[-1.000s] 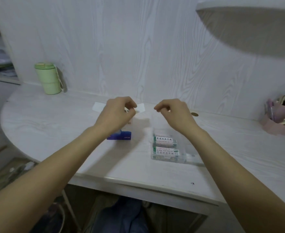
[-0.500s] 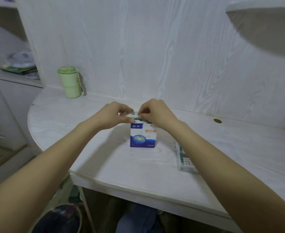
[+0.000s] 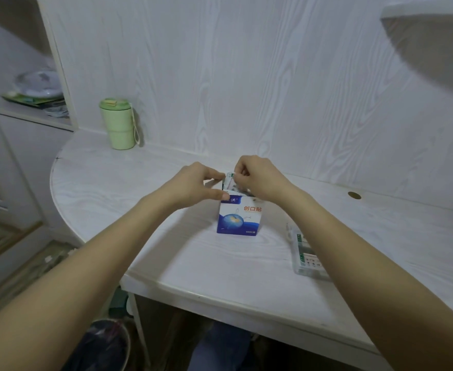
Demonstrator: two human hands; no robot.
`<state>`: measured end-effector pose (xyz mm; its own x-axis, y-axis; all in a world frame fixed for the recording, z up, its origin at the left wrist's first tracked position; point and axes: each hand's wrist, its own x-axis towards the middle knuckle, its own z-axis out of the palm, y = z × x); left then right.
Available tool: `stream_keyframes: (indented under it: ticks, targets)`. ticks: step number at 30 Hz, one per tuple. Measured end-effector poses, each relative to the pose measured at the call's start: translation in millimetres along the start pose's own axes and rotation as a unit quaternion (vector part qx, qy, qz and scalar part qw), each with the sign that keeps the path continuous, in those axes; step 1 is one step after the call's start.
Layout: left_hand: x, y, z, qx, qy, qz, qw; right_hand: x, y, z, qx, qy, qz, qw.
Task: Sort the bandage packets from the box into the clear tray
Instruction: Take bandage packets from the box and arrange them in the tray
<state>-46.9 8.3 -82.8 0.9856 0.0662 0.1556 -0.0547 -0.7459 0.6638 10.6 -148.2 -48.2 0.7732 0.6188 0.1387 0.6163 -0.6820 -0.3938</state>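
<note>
A: Head view, looking down at a white tabletop (image 3: 166, 263); blue and white box (image 3: 238, 218) standing up near the middle, top flap open; red letters on the front.

B: And the hands?

A: Both at the top of the box; left hand (image 3: 193, 183) pinching the box's top edge, thumb on the front, fingers curled behind; right hand (image 3: 257, 178) curled tight, pinching a small bandage packet (image 3: 230, 178) sticking up out of the open top; packet only partly out, lower end hidden inside the box.

B: Where is the clear tray?

A: Clear tray (image 3: 304, 257) lying flat on the tabletop, off to the right of the box, not touching it; partly hidden under the right forearm; some packets with green marks already lying inside; hard to count.

B: Anything else around?

A: Green cup (image 3: 118, 124) with a lid and a loop strap, far back on the left by the wall; small round brass-colored thing (image 3: 354, 195) in the tabletop, far back on the right; shelf (image 3: 32, 113) on the left with a blurry pile of things; too blurry to name; dark bin (image 3: 105, 344) below the tabletop edge.
</note>
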Motion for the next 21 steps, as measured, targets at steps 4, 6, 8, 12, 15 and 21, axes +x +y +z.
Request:
stream_keyframes:
  ticks: [4,6,8,12,15,21]
  targets:
    - [0.3,1.7,0.8,0.002,-0.017,-0.004,1.000,-1.0,3.6,-5.0,0.053,0.048,0.000,0.997]
    - [0.1,5.2,0.3,0.015,-0.022,-0.005,1.000,-0.9,3.5,-2.7,0.066,0.036,0.006,0.997]
    - [0.6,7.3,1.5,0.024,-0.022,-0.010,0.999,-0.9,4.1,0.2,0.036,0.022,0.001,0.999]
    - [-1.9,7.6,0.6,0.030,-0.028,-0.022,0.999,-5.8,4.9,-1.0,0.040,0.066,-0.014,0.997]
    - [-5.8,16.0,-1.7,0.049,-0.047,-0.010,0.998,-13.1,7.0,-11.4,0.087,0.132,-0.016,0.987]
    - [-7.7,54.4,-5.3,-0.021,0.029,0.050,0.998,-34.3,15.3,-35.0,0.205,0.211,-0.046,0.955]
